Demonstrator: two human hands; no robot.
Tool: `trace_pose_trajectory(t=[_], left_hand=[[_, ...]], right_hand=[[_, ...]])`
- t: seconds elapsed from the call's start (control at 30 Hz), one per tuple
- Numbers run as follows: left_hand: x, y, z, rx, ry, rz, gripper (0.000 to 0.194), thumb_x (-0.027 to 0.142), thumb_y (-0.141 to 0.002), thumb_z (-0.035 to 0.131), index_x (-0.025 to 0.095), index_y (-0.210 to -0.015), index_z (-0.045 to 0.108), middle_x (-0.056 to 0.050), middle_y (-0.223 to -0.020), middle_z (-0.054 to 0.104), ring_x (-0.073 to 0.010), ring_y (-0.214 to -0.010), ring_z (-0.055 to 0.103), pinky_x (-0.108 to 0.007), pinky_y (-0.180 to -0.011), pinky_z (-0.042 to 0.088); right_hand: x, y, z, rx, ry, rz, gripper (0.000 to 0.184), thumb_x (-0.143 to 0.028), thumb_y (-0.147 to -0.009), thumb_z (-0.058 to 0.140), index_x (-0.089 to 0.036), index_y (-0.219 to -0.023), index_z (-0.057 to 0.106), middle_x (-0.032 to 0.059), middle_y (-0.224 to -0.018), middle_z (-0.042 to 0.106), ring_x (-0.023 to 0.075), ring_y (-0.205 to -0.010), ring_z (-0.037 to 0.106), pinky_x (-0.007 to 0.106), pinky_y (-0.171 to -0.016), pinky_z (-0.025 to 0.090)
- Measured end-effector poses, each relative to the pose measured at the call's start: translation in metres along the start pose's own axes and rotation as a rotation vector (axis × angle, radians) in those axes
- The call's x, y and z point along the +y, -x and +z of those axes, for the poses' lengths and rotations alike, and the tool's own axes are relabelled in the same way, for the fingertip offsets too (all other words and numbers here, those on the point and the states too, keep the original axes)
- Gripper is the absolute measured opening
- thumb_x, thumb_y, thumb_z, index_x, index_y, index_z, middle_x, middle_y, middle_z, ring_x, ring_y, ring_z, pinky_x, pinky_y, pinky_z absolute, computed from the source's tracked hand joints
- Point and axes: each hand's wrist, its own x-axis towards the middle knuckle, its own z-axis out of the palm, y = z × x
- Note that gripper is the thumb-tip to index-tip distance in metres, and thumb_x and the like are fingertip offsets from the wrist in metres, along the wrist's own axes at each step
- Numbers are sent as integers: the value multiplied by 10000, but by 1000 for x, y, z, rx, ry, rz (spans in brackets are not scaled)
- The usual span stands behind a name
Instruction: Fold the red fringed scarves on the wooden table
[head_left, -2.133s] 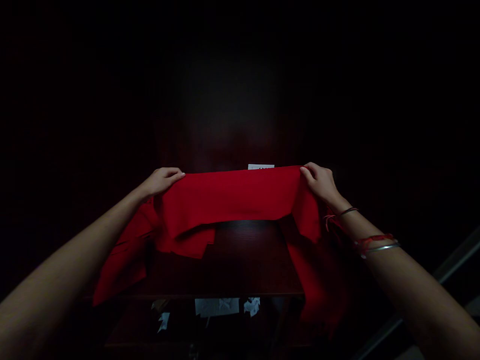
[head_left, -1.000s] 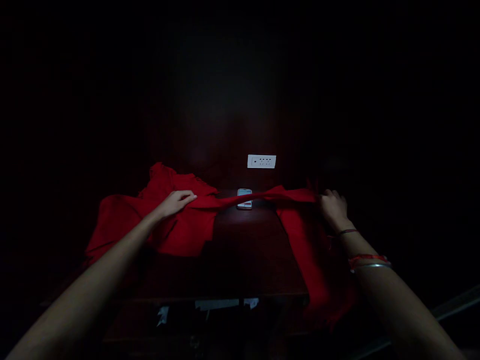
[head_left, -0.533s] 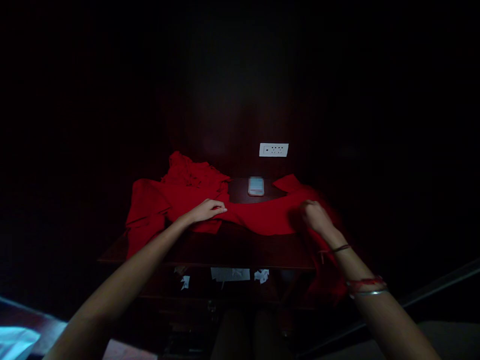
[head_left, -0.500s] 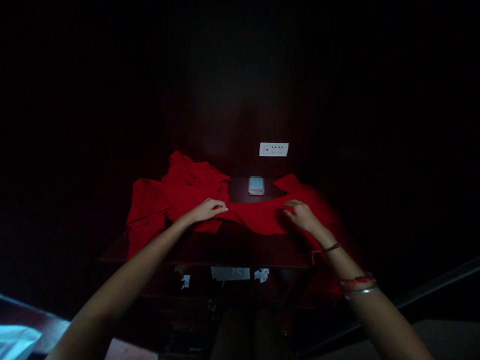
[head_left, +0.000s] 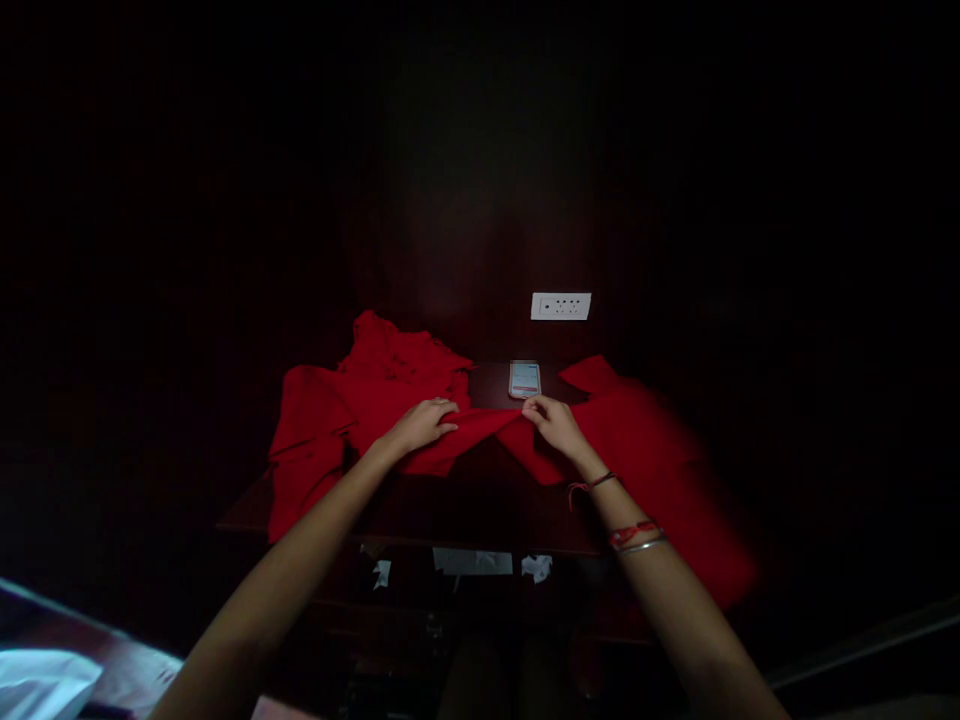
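A large piece of red cloth [head_left: 390,393] lies across the table in loose folds, and part of it hangs over the front edge at the left. My left hand [head_left: 426,424] rests on this cloth with its fingers and thumb apart. Pinched between the fingertips of my right hand [head_left: 553,422] is an edge of the cloth, drawn up into a narrow fold between the two hands. More red fabric [head_left: 652,440] spreads to the right, beneath and beyond my right forearm, blurred at its outer side. The layers under my left palm are hidden.
A lit phone [head_left: 524,379] lies on the table [head_left: 480,510] just behind my right hand. On the dark wall is a white socket plate [head_left: 561,306]. Papers [head_left: 472,562] sit on a shelf under the tabletop. Bright white material [head_left: 45,680] shows at lower left.
My right hand has moved left and closed on the cloth's edge, lifting it into a fold. My left hand's fingers have spread apart. The fabric at the right has shifted, and the view has moved slightly.
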Motion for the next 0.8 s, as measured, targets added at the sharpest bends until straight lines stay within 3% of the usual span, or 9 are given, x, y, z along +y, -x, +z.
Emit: trace_pose_trajectory(t=[0.17,0.3,0.4,0.53,0.63,0.73,0.8], left_hand=[[3,-7,5,168,46,-64,204,184,-772,401,152,-877,573,-84,-888,550,-192,-855,493,-287,-802,357],[13,-13,7,115,265,-82,218,258,-785,413,165,-921,554,-47,-850,588,-167,-794,526,-259,-745,381],[19,-14,7,46,350,-73,186,270,-776,429,159,-855,555,-25,-791,597,-145,-724,535,-228,-673,389],[28,-14,4,13,335,-37,202,255,-799,383,153,-800,557,-15,-763,595,-133,-726,529,-213,-680,375],[35,-13,0,-3,303,-26,220,252,-816,353,159,-814,553,-7,-752,591,-128,-723,525,-210,-692,368],[39,-9,-5,-2,276,-21,223,260,-829,337,166,-827,540,-4,-750,581,-121,-701,522,-207,-678,368],[38,-5,-6,8,254,-2,173,287,-799,412,166,-852,525,-10,-778,572,-126,-722,518,-205,-675,371]], right_hand=[[18,1,-27,-37,-33,68,122,-264,-723,406,-174,-672,470,1,-668,526,125,-640,478,222,-611,364],[35,4,-32,-22,-35,153,103,-251,-717,411,-168,-692,466,17,-706,539,133,-672,495,253,-654,386],[31,9,-22,-79,-26,147,190,-252,-721,449,-154,-881,482,33,-777,562,137,-718,519,271,-685,401],[3,12,6,-197,-33,-101,459,-315,-683,559,-168,-1097,427,75,-1029,528,157,-915,492,292,-799,374],[-14,10,28,-180,49,-201,338,-261,-690,568,-157,-1007,514,77,-978,554,165,-897,497,289,-787,374],[-19,7,39,-82,71,-174,173,-188,-717,533,-158,-885,564,49,-841,595,143,-783,526,253,-713,384],[-19,4,39,-51,35,-133,112,-198,-718,537,-165,-819,574,21,-746,605,124,-688,533,223,-639,382]])
